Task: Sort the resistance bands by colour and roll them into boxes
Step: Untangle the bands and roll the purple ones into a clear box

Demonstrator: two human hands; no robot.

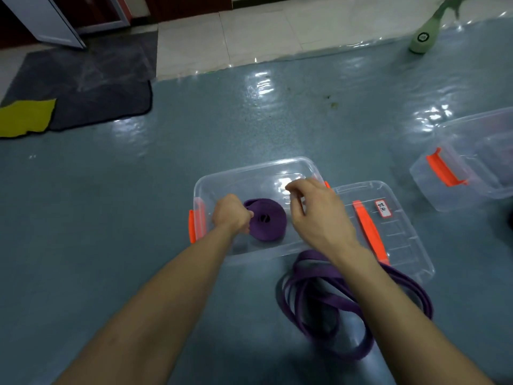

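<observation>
A rolled purple resistance band (268,220) lies inside a clear plastic box (249,173) with orange latches, in the middle of the view. My left hand (231,215) grips the roll's left edge inside the box. My right hand (316,212) hovers over the box's right side, fingers curled and apart, holding nothing. Loose purple bands (327,307) lie in a heap on the blue mat in front of the box, partly under my right forearm. The box's clear lid (394,229) with an orange handle and a white label lies to the right.
Another clear box (472,162) with an orange latch stands at the far right. A green bottle (423,37) lies at the mat's far edge. A yellow cloth (26,118) rests on a dark rug (91,87) at the left. Tiled floor lies beyond.
</observation>
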